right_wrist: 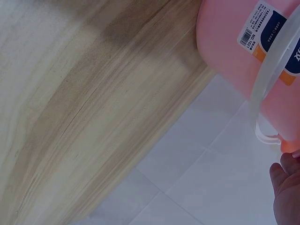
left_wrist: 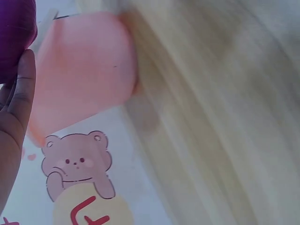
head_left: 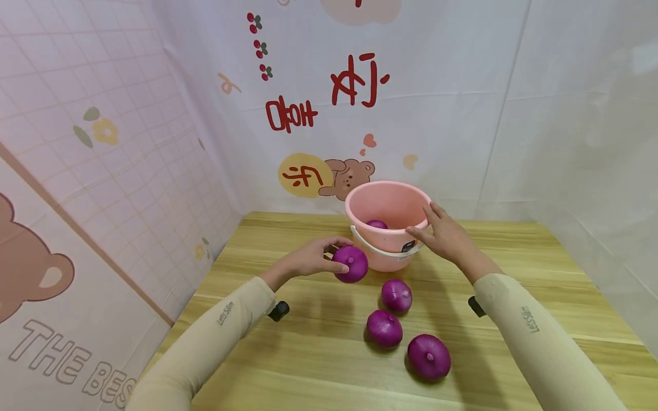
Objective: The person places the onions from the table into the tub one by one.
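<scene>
In the head view my left hand (head_left: 313, 258) grips a purple onion (head_left: 354, 264) between thumb and fingers, just left of the pink bucket (head_left: 388, 261) and above the table. At the upper left of the left wrist view, part of this onion (left_wrist: 16, 35) shows against the fingers. My right hand (head_left: 449, 237) touches the bucket's right rim with thumb and fingers spread. Its fingers (right_wrist: 277, 174) reach the rim beside the handle joint in the right wrist view. Inside the bucket lies another onion (head_left: 377, 224), partly hidden by the front wall.
Three loose onions lie on the wooden table (head_left: 288, 365) in front of the bucket: one nearest it (head_left: 397, 295), a middle onion (head_left: 384, 329) and a front onion (head_left: 429, 357). A white handle (head_left: 377, 249) hangs across the bucket's front. A printed cloth (head_left: 452, 125) hangs behind the table.
</scene>
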A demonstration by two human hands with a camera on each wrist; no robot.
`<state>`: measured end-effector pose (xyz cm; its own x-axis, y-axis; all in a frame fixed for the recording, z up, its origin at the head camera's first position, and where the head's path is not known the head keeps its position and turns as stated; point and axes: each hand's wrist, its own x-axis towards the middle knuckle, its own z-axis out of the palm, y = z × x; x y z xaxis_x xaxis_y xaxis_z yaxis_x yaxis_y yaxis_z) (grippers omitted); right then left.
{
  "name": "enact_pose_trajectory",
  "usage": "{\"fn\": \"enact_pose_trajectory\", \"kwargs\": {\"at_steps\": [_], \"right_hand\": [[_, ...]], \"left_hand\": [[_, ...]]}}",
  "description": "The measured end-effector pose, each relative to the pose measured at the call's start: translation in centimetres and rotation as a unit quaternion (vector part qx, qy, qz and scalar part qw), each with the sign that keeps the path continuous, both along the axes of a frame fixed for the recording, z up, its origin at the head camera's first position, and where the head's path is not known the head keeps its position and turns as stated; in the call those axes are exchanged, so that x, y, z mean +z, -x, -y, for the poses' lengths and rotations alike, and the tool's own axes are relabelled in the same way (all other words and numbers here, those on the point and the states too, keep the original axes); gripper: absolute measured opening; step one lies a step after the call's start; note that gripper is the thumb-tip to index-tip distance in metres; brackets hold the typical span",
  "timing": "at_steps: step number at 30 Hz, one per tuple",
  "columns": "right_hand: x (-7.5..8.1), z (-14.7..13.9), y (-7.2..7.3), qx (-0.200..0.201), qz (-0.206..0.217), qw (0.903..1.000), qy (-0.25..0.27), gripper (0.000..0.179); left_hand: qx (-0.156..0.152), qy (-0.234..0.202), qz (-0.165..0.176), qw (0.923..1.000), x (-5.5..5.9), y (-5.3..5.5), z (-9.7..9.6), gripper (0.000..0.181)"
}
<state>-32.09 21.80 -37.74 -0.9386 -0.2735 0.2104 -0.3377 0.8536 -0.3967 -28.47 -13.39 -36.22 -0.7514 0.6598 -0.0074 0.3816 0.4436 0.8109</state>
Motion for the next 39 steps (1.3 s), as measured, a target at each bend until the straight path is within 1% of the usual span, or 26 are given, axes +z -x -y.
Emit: {"fn": "enact_pose_trajectory", "kwargs": {"at_steps": [3,7,9,12,17,21,24,31,34,39], "right_hand": [[-0.1,0.0,0.0,0.000,0.000,1.0000,0.000,0.095],[0.0,0.1,0.0,-0.002,0.001,1.0000,0.001,0.095],[0.1,0.1,-0.1,0.000,0.002,1.0000,-0.001,0.095],[0.1,0.1,-0.1,0.000,0.003,1.0000,-0.001,0.094],[0.2,0.0,-0.1,0.003,0.006,1.0000,-0.002,0.094],[0.3,-0.1,0.0,0.006,0.011,0.9999,-0.004,0.095],[0.2,-0.1,0.0,0.005,0.012,0.9999,-0.005,0.095],[0.3,-0.1,0.0,0.005,0.004,1.0000,0.002,0.095],[0.3,0.0,0.0,0.006,0.003,1.0000,0.003,0.095],[0.3,-0.1,0.1,0.006,0.007,1.0000,-0.002,0.095]], "left_hand": [[0.001,-0.009,-0.003,1.0000,0.7,0.6,-0.3,0.053],[0.000,-0.034,-0.001,0.9994,1.7,1.3,-0.9,0.052],[0.005,-0.041,-0.006,0.9991,2.2,1.7,-1.2,0.051],[0.015,-0.040,-0.022,0.9988,3.0,2.3,-1.8,0.051],[0.040,-0.039,-0.045,0.9974,4.3,3.3,-3.0,0.054],[0.060,-0.049,-0.045,0.9960,5.0,4.3,-3.9,0.058],[0.074,-0.055,-0.043,0.9948,5.3,5.1,-4.5,0.058],[0.106,-0.047,-0.057,0.9916,5.7,6.9,-5.8,0.063],[0.118,-0.042,-0.063,0.9901,5.7,7.6,-6.2,0.062],[0.142,-0.035,-0.066,0.9871,5.4,8.7,-6.7,0.060]]}}
